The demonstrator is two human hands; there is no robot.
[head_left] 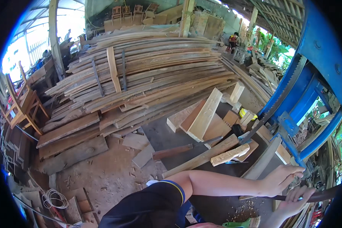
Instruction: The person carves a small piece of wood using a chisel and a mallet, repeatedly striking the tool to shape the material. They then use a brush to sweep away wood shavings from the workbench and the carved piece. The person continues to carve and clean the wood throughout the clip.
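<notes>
Dark bar [326, 194], at near right by the worktop [155, 133], probably stiff and fairly heavy; we'd grasp it mid-length. Left to right, we count one cord coil [49, 197], one green-handled brush [241, 223], our curled left hand [278, 181], its hold unclear, our right hand [297, 199] clasping the bar, one blue saw [325, 41].

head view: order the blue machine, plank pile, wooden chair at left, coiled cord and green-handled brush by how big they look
1. Plank pile
2. Blue machine
3. Wooden chair
Unsure: coiled cord and green-handled brush look close in size, with the brush cut off below.
</notes>
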